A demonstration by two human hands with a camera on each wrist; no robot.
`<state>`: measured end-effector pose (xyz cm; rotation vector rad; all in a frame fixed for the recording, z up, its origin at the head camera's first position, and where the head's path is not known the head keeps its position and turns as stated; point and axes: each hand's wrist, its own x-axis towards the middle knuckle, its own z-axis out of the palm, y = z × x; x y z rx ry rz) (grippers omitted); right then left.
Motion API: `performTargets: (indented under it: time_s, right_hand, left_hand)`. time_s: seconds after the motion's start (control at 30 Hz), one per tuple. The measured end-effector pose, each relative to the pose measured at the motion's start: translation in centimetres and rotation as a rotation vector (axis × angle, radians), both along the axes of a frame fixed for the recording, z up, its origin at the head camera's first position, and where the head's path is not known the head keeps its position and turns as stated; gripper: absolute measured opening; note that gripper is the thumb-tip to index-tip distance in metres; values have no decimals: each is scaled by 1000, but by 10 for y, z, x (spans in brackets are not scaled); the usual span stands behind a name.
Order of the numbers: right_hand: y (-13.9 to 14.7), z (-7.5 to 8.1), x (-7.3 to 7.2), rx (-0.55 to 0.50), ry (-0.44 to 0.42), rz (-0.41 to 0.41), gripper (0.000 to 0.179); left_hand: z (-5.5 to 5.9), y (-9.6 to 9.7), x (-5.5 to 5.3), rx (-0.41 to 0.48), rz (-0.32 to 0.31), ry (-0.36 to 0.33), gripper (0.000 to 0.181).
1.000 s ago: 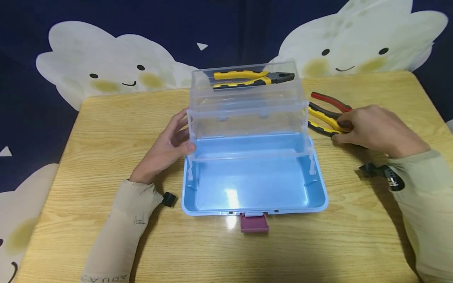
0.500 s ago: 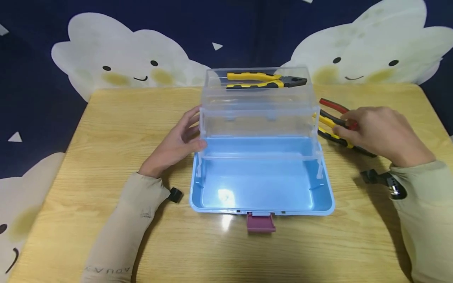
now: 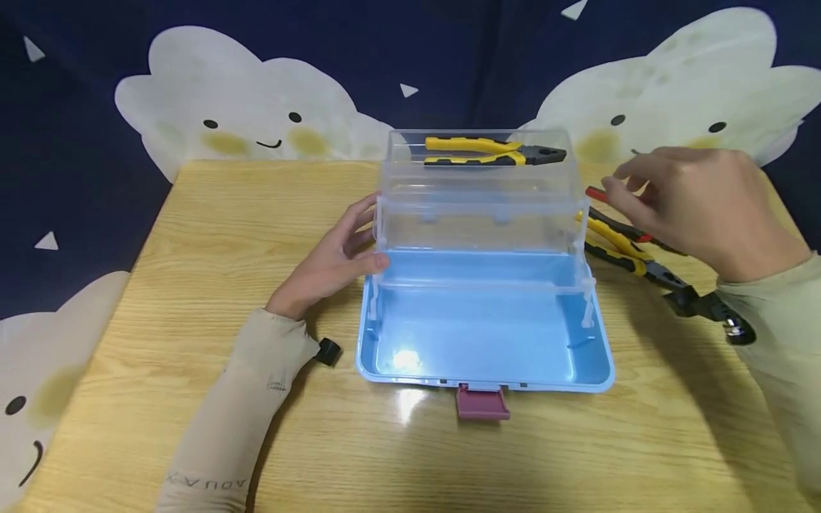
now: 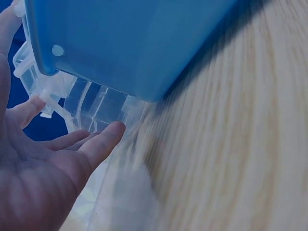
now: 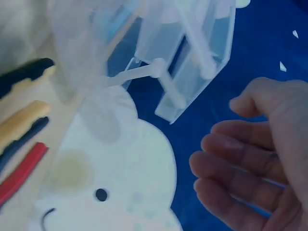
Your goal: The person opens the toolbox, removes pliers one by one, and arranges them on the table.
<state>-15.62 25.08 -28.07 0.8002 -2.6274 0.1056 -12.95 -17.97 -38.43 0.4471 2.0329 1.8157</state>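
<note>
A light-blue toolbox [image 3: 477,335] stands open on the wooden table, its clear trays [image 3: 474,229] raised at the back. Yellow-and-black combination pliers [image 3: 516,152] lie in the top tray. My left hand [image 3: 330,263] is at the box's left side, thumb near the tray edge and fingers behind; in the left wrist view the thumb tip meets a white tray link [image 4: 58,109]. Hovering at the right, my right hand [image 3: 712,210] holds nothing, fingers loosely bent. Below it lie yellow-and-black pliers [image 3: 641,263] and red-handled pliers [image 3: 596,194], the latter partly hidden by the hand.
A purple latch [image 3: 482,403] sticks out from the box's front edge. Behind the table [image 3: 256,214] hangs a dark blue cloth [image 3: 346,43] printed with white clouds. The pliers' handles reach close to the box's right side.
My right hand has let go of the pliers on the table and risen above them. The left hand has stayed at the box. The head view has shifted slightly.
</note>
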Motion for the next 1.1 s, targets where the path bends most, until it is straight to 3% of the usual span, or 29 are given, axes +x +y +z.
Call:
performTargets:
  time_s: [0.2, 0.47, 0.6, 0.7, 0.97, 1.1]
  right_hand:
    - [-23, 20, -7, 22, 32, 119, 30]
    - [-55, 38, -4, 71, 112, 260, 32]
    - [-62, 42, -13, 94, 198, 350, 36]
    - [-66, 43, -22, 93, 213, 383, 36]
    - [-70, 40, -50, 144, 107, 356, 24]
    - [-72, 40, -59, 187, -34, 300, 19]
  left_hand:
    - [-1, 0, 1, 1, 22, 4, 106]
    - [1, 3, 1, 3, 28, 13, 109]
    - [2, 4, 2, 11, 25, 12, 111]
    - [2, 4, 2, 7, 29, 16, 112]
    - [1, 7, 4, 7, 31, 19, 113]
    - [2, 8, 5, 15, 26, 19, 114]
